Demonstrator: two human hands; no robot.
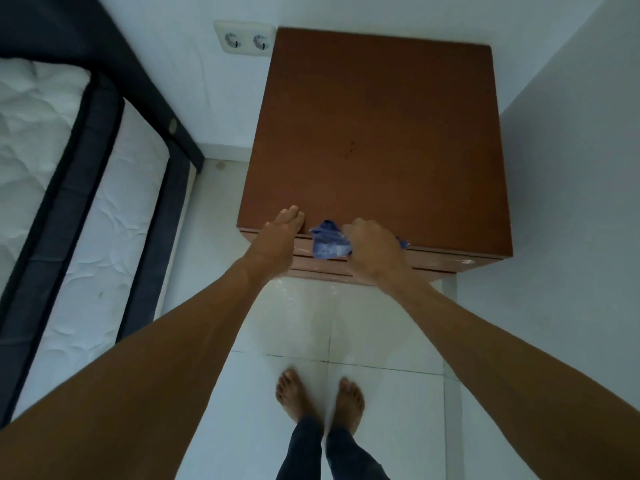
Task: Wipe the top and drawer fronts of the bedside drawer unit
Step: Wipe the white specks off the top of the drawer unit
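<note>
Standing barefoot on pale glossy floor tiles (381, 341), a person leans over a brown wooden bedside drawer unit (377, 133) that fills the upper middle of the view. Its back edge meets the white rear wall (173, 81), and its right side sits close to a second white wall (571, 168), so it is tucked into a corner.

A double wall socket (246, 39) is mounted on the rear wall just beside the unit's back left corner. To the left lies a quilted white mattress (38, 140) in a dark bed frame (93, 147); a strip of bare tile separates the frame's corner from the unit's left side. The top itself carries nothing but a few small dark specks near its middle.

The left hand (282, 237) lies flat, fingers together and extended, over the front edge of the top near the left corner. The right hand (372, 247) is closed around a crumpled blue cloth (327, 244), pressing it at the front edge where the top meets the uppermost drawer front (450, 259). The two hands are near each other, the cloth showing between them. The drawer fronts appear only as thin stacked bands below the lip.

Open floor stretches from the unit's front down to the two bare feet (320, 398), with dark trouser legs (329, 452) below them.
</note>
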